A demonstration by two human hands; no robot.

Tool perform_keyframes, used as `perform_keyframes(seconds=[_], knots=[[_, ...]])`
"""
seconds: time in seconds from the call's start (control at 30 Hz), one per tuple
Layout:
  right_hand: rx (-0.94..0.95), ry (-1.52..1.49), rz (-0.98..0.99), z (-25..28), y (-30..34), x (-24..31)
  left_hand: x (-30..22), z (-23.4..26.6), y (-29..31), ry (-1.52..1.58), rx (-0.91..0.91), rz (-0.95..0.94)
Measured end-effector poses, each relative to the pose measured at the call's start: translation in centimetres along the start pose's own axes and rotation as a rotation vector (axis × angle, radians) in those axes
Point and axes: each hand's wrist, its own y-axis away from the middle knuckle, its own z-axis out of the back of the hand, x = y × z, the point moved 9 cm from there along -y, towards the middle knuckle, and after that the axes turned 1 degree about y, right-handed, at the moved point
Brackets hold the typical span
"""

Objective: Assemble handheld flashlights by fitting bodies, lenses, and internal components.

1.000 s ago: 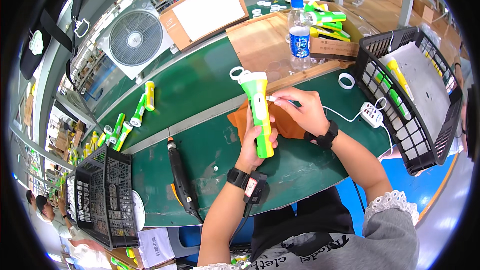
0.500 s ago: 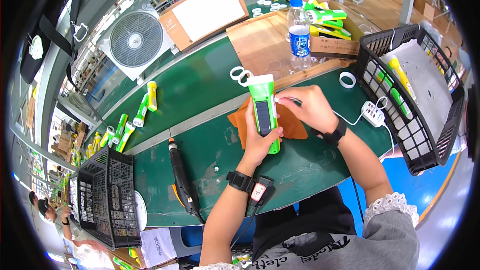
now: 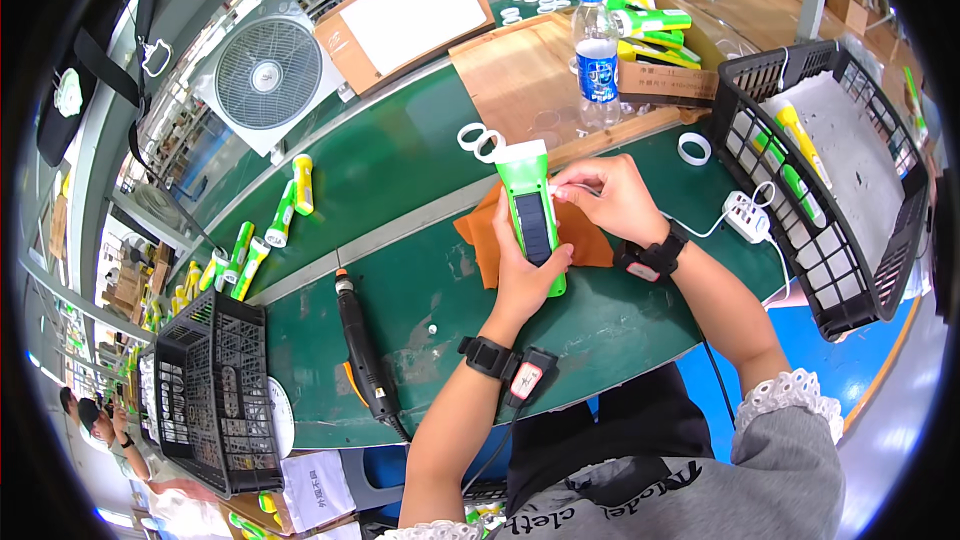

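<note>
In my left hand [image 3: 522,285] is a green flashlight [image 3: 522,172] with a white head and a dark solar panel, held upright with the head pointing away from me. The fingers wrap its lower body and the thumb lies across its front. My right hand [image 3: 618,202] pinches the end of a white charging cable [image 3: 712,231] against the flashlight's right side, just below the head. Whether the plug sits in a socket is too small to tell. Beneath the flashlight lies an orange cloth [image 3: 484,245]. Two white rings [image 3: 472,136] rest beyond its head.
A black electric screwdriver [image 3: 362,345] lies left of my hands. Black crates stand at the left [image 3: 215,390] and right [image 3: 800,250]. A white USB hub [image 3: 745,217], a bottle [image 3: 597,70] and a carton [image 3: 665,83] of flashlights are to the right. More flashlights [image 3: 283,215] lie far left.
My right hand has shifted slightly away from me and its wrist has turned, with the cable end still at the flashlight's side. The flashlight has turned a little in my left hand.
</note>
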Motion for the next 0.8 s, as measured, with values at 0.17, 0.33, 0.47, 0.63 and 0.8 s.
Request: perform_keyframes(seconds=[0.17,0.33,0.47,0.63,0.8], knots=[[0.009,0.0,-0.065,-0.3,0.0,-1.4,0.2,0.0,0.7,0.098,-0.033,0.096],[-0.074,0.11,-0.04,-0.2,-0.1,-1.2,0.3,-0.3,0.3,0.173,-0.093,0.173],[0.074,0.249,-0.091,-0.9,-0.1,-1.9,0.2,-0.5,0.1,0.123,-0.091,0.146],[0.019,0.068,-0.09,0.4,-0.1,-1.7,0.0,-1.3,0.3,0.347,-0.059,0.198],[-0.162,0.382,0.006,6.9,-1.0,-0.9,1.4,4.4,1.1,0.748,-0.28,0.223]])
